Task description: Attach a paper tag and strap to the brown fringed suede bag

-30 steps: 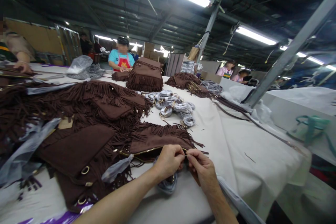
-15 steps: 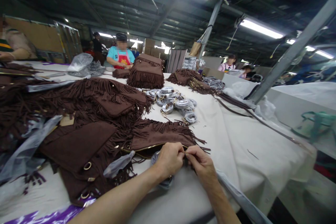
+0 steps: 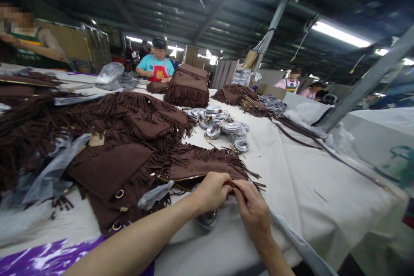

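A brown fringed bag [image 3: 210, 163] lies on the table with its brass zipper running along the near edge, the zipper partly undone. My left hand [image 3: 213, 190] is closed in a pinch at the right end of that zippered edge. Right beside it, my right hand [image 3: 254, 207] pinches the same corner, fingertips almost touching the left ones. What exactly lies between the fingertips is too small to make out. Beneath my left hand is a plastic-wrapped coiled strap [image 3: 208, 220], partly covered by the hand. Another brown bag with gold rings [image 3: 110, 166] rests to the left.
Wrapped coiled straps [image 3: 233, 127] are heaped beyond the bag. A tall stack of fringed bags [image 3: 187, 84] stands farther back. Plastic bags [image 3: 54, 172] and purple plastic [image 3: 39, 258] lie at left. Long brown straps [image 3: 349, 159] trail to the right. A co-worker [image 3: 158, 67] stands across the table.
The view has shifted slightly left, so things appear farther right. Both hands stay at the bag's corner; the right hand has turned a little and its fingers point up more.
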Demonstrator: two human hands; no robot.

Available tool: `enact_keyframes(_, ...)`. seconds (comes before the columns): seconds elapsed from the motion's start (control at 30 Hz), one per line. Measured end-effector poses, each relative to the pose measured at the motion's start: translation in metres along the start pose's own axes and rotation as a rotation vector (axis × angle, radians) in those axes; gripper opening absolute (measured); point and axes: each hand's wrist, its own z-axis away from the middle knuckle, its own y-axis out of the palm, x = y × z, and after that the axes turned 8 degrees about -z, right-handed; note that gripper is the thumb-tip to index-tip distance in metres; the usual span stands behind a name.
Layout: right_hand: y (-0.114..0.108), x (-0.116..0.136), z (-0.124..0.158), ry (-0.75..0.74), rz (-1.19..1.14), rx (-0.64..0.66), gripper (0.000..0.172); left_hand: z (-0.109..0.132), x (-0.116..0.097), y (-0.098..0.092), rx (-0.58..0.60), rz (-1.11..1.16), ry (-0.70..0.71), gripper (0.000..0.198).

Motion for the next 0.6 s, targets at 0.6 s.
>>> enact_keyframes(0.6,0.061,0.07,-0.012,-0.007,0.55,0.363,0.021,0.048,0.024,-0.081,-0.038,-0.795,0.019,0.022)
